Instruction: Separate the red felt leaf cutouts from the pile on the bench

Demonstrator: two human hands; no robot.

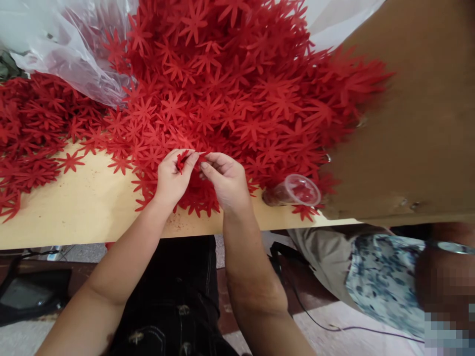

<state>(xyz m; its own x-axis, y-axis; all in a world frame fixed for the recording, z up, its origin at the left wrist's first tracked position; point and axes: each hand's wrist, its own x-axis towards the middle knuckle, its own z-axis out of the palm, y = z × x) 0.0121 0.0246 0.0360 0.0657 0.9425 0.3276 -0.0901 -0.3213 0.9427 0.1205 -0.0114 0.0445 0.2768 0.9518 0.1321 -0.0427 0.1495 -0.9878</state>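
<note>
Red cut-out (pixel 180 162): here it is, folded up in the left hand, right over the front of the pile; from where I stand I can't count its layers.
Left hand (pixel 172 180): thumb and fingers pinched on that cut-out, fingertips almost meeting the other hand's.
Right hand (pixel 230 184): just beside the left, fingers curled, thumb pointing in; red shows at the tips, but I can't tell whether they grip it.
Red pile (pixel 230 99): star-shaped pieces, a great heap beyond both hands, some spilling under them.
Second heap (pixel 33 118): more of the same, well off to the left hand's left.
Plastic cup (pixel 293 190): clear, near the right hand, on its right.
Table (pixel 100 202): pale top beneath both hands.
Plastic bag (pixel 92 64): crumpled, beyond the left hand.
Brown board (pixel 411 113): large, far right of the right hand.
Co-worker (pixel 386 277): patterned clothing, right of the right arm.
</note>
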